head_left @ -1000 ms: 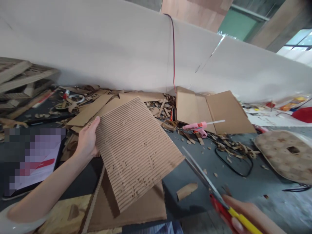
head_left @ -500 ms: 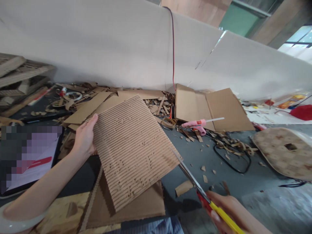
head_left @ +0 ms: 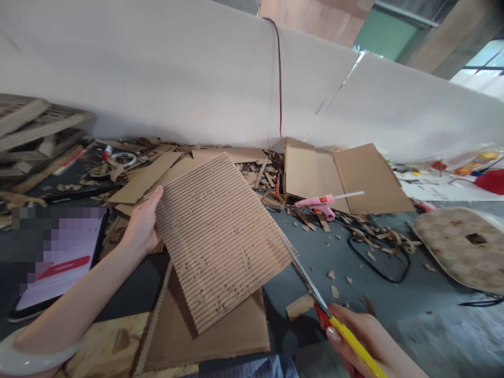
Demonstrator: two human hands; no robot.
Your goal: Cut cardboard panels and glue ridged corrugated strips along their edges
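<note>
Right hand (head_left: 366,332) on scissors (head_left: 318,300), blade over corner of sheet (head_left: 224,247)

Nearest: right hand grasps the scissors by the red-and-yellow handles, blades pointing up-left. One blade lies over the sheet's right corner, roughly along its right edge, crossing the ribs. Other blade mostly hidden; can't tell if it's underneath. Sheet sits mid-view, ribbed face up, tilted, seemingly raised off the board (head_left: 232,338) below.

Left hand (head_left: 142,226) grips the sheet's left edge, thumb on top, fingers behind. Tablet (head_left: 45,299) lies beyond that forearm.

Handling, as judged: left grip looks well clear of the blades and should hold firm so the free corner doesn't sag. Ribs may crush under a hard squeeze; short, even strokes with the card deep between the blades should cut cleaner. Wrist should track the edge.

Farther: scrap (head_left: 300,306) on the table (head_left: 281,289) just beside the scissors; pouch (head_left: 452,249) right; pink glue gun (head_left: 321,202); folded card (head_left: 372,181) behind it; wall (head_left: 177,73) last.
</note>
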